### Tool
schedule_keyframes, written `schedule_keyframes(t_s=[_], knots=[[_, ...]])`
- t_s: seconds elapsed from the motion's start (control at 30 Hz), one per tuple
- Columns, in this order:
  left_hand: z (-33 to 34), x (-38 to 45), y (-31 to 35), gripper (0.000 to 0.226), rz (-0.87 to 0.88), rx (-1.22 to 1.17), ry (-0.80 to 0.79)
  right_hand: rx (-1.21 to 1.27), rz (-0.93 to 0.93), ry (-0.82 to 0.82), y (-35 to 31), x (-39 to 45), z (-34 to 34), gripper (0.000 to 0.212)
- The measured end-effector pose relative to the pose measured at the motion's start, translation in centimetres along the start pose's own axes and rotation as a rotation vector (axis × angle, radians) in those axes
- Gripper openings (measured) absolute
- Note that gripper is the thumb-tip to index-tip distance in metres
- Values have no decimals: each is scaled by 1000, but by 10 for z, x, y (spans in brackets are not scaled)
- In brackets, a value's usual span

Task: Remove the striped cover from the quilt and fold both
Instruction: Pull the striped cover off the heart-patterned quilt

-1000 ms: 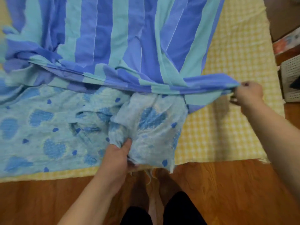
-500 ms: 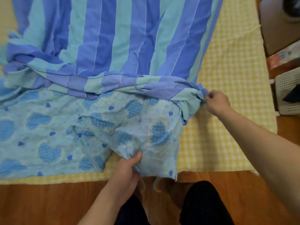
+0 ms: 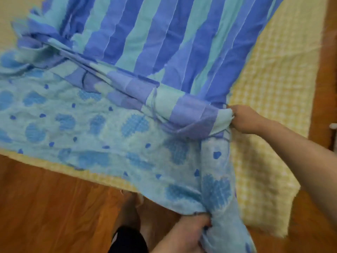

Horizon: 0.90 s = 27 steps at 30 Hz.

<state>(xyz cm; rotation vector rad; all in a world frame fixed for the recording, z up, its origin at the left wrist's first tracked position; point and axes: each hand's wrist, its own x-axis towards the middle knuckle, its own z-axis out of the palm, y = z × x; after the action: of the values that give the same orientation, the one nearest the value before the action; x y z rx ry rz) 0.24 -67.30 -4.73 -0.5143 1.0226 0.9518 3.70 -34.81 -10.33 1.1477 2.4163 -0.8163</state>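
The striped cover point(image 3: 164, 42), blue and teal, lies across the upper half of the view, its lower edge bunched into a roll. Below that roll the light blue quilt point(image 3: 102, 136) with darker heart patches is exposed and spreads toward me. My right hand point(image 3: 244, 119) grips the right end of the bunched cover edge. My left hand point(image 3: 189, 232) grips the quilt's near corner, which hangs off the mat's front edge.
A yellow checked mat point(image 3: 273, 88) lies under both fabrics on the wooden floor point(image 3: 45, 207). My feet and dark trouser legs point(image 3: 127, 240) stand at the mat's near edge. A white object point(image 3: 333, 126) peeks in at the far right.
The view has swung left and closer. My left hand has pulled the quilt corner toward me, so more quilt lies flat and exposed. My right hand still holds the cover edge.
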Motion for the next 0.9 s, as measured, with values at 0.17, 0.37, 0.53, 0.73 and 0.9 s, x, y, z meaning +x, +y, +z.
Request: schedule_keyframes(t_s=[0.17, 0.37, 0.53, 0.73, 0.9], knots=[[21, 35, -43, 36, 7, 216, 200, 154, 558, 472, 103, -5, -65, 7], [-57, 54, 3, 27, 99, 798, 613, 113, 482, 104, 112, 1, -13, 43], [-7, 79, 48, 15, 858, 1065, 850, 192, 319, 367, 105, -5, -15, 36], [113, 141, 5, 71, 757, 1465, 451, 246, 172, 55, 119, -10, -19, 64], [134, 206, -43, 98, 481, 1780, 755, 127, -53, -60, 157, -9, -12, 64]])
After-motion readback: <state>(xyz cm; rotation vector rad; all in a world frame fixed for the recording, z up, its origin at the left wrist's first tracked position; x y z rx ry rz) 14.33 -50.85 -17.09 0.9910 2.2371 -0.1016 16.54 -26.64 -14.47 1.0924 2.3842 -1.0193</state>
